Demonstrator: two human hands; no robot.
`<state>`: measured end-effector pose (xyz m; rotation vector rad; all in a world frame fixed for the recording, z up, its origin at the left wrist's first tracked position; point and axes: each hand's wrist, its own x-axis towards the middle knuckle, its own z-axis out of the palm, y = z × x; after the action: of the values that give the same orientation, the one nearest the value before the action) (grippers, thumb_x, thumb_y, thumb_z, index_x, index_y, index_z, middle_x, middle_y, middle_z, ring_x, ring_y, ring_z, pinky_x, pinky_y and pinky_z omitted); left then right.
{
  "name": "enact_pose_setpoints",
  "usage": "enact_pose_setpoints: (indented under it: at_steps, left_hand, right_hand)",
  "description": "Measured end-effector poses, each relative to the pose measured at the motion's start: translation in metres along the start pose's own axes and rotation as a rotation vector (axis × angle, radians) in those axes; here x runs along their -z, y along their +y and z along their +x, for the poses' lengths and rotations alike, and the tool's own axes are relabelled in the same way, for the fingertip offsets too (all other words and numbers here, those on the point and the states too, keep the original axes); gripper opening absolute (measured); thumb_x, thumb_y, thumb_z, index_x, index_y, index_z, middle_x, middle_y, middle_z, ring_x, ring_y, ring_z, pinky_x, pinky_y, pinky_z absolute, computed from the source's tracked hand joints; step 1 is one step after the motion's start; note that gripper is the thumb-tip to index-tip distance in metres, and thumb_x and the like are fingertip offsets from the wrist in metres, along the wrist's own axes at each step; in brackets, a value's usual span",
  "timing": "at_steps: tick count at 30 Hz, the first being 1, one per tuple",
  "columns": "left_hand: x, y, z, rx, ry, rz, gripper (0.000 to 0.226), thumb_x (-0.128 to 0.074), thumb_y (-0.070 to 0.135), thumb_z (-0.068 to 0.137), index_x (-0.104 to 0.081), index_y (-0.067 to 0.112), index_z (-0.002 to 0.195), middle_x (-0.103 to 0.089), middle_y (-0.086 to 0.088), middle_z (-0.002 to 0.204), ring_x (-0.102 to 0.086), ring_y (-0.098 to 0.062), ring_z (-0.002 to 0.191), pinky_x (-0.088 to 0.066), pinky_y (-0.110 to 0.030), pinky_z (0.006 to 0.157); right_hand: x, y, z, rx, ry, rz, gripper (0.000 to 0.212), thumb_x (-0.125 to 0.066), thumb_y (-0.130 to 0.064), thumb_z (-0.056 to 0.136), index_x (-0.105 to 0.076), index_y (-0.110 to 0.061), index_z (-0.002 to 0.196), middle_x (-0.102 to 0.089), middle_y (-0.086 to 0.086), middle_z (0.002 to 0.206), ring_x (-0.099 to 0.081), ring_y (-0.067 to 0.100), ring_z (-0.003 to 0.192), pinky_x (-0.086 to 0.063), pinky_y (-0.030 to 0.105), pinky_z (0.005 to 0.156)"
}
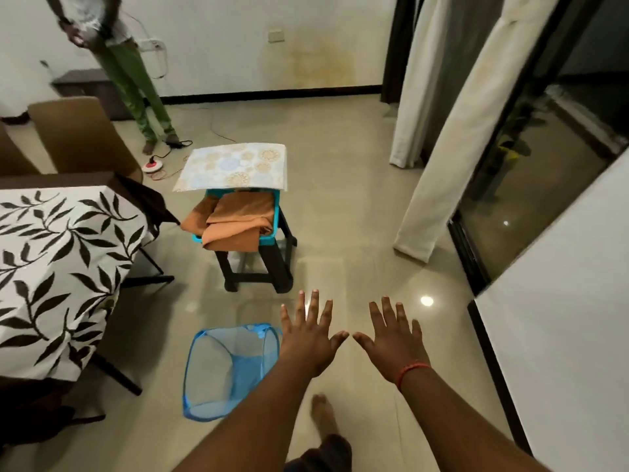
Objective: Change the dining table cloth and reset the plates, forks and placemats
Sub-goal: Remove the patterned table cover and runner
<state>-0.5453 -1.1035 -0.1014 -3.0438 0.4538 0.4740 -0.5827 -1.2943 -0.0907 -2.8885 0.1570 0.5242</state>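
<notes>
The dining table at the left wears a white cloth with dark leaf print (58,267). A folded orange cloth (238,221) lies in a teal tray (277,206) on a black stool (258,267). Patterned placemats (235,166) rest flat on top of the tray. My left hand (308,338) and my right hand (394,338) are stretched out side by side over the floor, palms down, fingers spread, thumbs nearly touching. Both hold nothing. No plates or forks are in view.
A blue mesh hamper (228,366) stands on the floor by my left forearm. Brown chairs (75,134) sit behind the table. Another person (136,80) stands at the back left near a cable and floor socket (153,165). Curtains (452,131) and a glass door fill the right.
</notes>
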Motion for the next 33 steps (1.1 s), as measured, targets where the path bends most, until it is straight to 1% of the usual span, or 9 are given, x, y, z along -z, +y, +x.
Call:
enact_pose_setpoints:
  at_steps: [3, 6, 10, 13, 17, 20, 24, 28, 33]
  left_hand:
    - [0.017, -0.018, 0.052, 0.061, 0.007, -0.046, 0.080, 0.000, 0.076, 0.089, 0.016, 0.032, 0.154, 0.030, -0.003, 0.159, 0.036, -0.032, 0.142, 0.020, -0.063, 0.112]
    - [0.045, -0.046, 0.116, 0.111, -0.002, -0.080, 0.079, -0.002, 0.076, 0.090, 0.017, 0.032, 0.153, 0.028, -0.003, 0.160, 0.034, -0.032, 0.143, 0.016, -0.064, 0.113]
    - [0.085, -0.086, 0.180, 0.170, 0.001, -0.098, 0.079, -0.005, 0.075, 0.092, 0.014, 0.032, 0.155, 0.027, -0.004, 0.161, 0.032, -0.031, 0.144, 0.014, -0.065, 0.113]
    - [0.110, -0.120, 0.219, 0.222, 0.020, -0.142, 0.080, -0.005, 0.076, 0.091, 0.012, 0.032, 0.156, 0.025, -0.003, 0.162, 0.030, -0.032, 0.146, 0.014, -0.064, 0.114]
    - [0.131, -0.169, 0.268, 0.355, 0.011, -0.205, 0.080, -0.007, 0.075, 0.091, 0.011, 0.033, 0.156, 0.020, -0.004, 0.164, 0.025, -0.033, 0.148, 0.013, -0.063, 0.114]
    - [0.134, -0.212, 0.304, 0.509, -0.018, -0.280, 0.081, -0.012, 0.075, 0.091, 0.011, 0.032, 0.155, 0.026, -0.003, 0.161, 0.027, -0.033, 0.147, 0.015, -0.064, 0.112]
    - [0.133, -0.256, 0.328, 0.709, -0.040, -0.292, 0.080, -0.012, 0.075, 0.091, 0.013, 0.032, 0.155, 0.024, -0.003, 0.162, 0.022, -0.033, 0.149, 0.008, -0.067, 0.114]
    - [0.151, -0.283, 0.350, 0.850, -0.004, -0.328, 0.078, -0.012, 0.072, 0.092, 0.009, 0.032, 0.156, 0.022, -0.002, 0.163, 0.025, -0.031, 0.148, 0.011, -0.066, 0.114]
    - [0.163, -0.326, 0.347, 1.033, 0.036, -0.342, 0.078, -0.008, 0.074, 0.091, 0.009, 0.032, 0.156, 0.018, -0.003, 0.164, 0.021, -0.032, 0.149, 0.009, -0.067, 0.114]
  right_hand:
    - [0.025, -0.005, 0.065, 0.040, 0.000, -0.026, 0.080, -0.013, -0.074, 0.093, 0.008, -0.032, 0.157, 0.018, -0.001, 0.165, 0.011, 0.027, 0.153, -0.006, 0.054, 0.121]
    - [0.055, -0.020, 0.139, 0.070, 0.014, -0.045, 0.081, -0.013, -0.075, 0.092, 0.007, -0.032, 0.157, 0.017, -0.002, 0.165, 0.009, 0.026, 0.153, -0.008, 0.054, 0.121]
    - [0.094, -0.057, 0.220, 0.138, 0.038, -0.076, 0.080, -0.014, -0.075, 0.092, 0.006, -0.031, 0.157, 0.016, -0.001, 0.165, 0.008, 0.027, 0.153, -0.010, 0.054, 0.120]
    - [0.118, -0.089, 0.274, 0.197, 0.015, -0.092, 0.080, -0.016, -0.074, 0.092, 0.005, -0.033, 0.158, 0.015, -0.002, 0.166, 0.008, 0.026, 0.153, -0.009, 0.053, 0.120]
    - [0.140, -0.129, 0.352, 0.293, -0.012, -0.115, 0.080, -0.019, -0.075, 0.092, 0.005, -0.035, 0.157, 0.015, -0.004, 0.166, 0.009, 0.025, 0.153, -0.007, 0.054, 0.121]
    - [0.149, -0.167, 0.424, 0.412, -0.032, -0.158, 0.080, -0.020, -0.075, 0.092, 0.004, -0.035, 0.157, 0.012, -0.004, 0.166, 0.007, 0.026, 0.153, -0.007, 0.054, 0.120]
    - [0.156, -0.219, 0.500, 0.584, -0.097, -0.218, 0.080, -0.021, -0.072, 0.093, 0.007, -0.033, 0.157, 0.016, -0.003, 0.166, 0.007, 0.028, 0.153, -0.008, 0.057, 0.119]
    - [0.174, -0.272, 0.553, 0.765, -0.141, -0.327, 0.080, -0.017, -0.071, 0.093, 0.009, -0.032, 0.157, 0.018, -0.001, 0.165, 0.009, 0.030, 0.153, -0.004, 0.056, 0.119]
    - [0.190, -0.339, 0.589, 0.916, -0.158, -0.331, 0.077, -0.013, -0.071, 0.094, 0.016, -0.034, 0.155, 0.020, -0.001, 0.165, 0.009, 0.030, 0.153, -0.003, 0.056, 0.121]
